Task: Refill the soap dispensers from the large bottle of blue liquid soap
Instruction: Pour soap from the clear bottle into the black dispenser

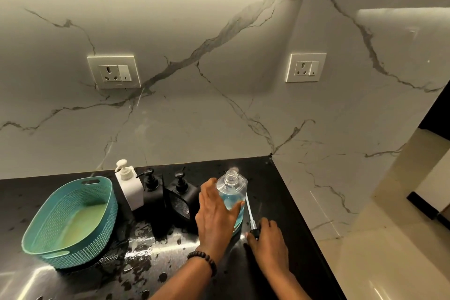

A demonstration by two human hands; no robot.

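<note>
Bottle: the clear bottle [231, 198] of blue soap stands upright on the dark surface [287, 192], near the back right corner, neck open, about half full.
Left hand: the left hand [215, 212] is wrapped round the bottle's near side, fingers curled on it.
Right hand: the right hand [266, 238] pinches a black pump head [255, 231] just right of the bottle's base; its pale tube [249, 209] lies along the bottle's right side.
Dispensers: a white dispenser [129, 187] and two black dispensers [152, 190] [182, 196] stand in a row left of the bottle, all with pumps on.
Tip risk: the bottle is uncapped; a careless lift or a nudge could slop soap over the neck.
Slip risk: the surface looks wet in front, so the bottle's base or a soapy grip may slide.
Drip risk: the tube probably carries soap and could smear the surface where it is laid.
Pour risk: the dispensers are not yet opened; their necks look narrow, so a fast pour would likely overflow.
Basket: a teal basket [48, 234] sits at the left, well apart.
</note>
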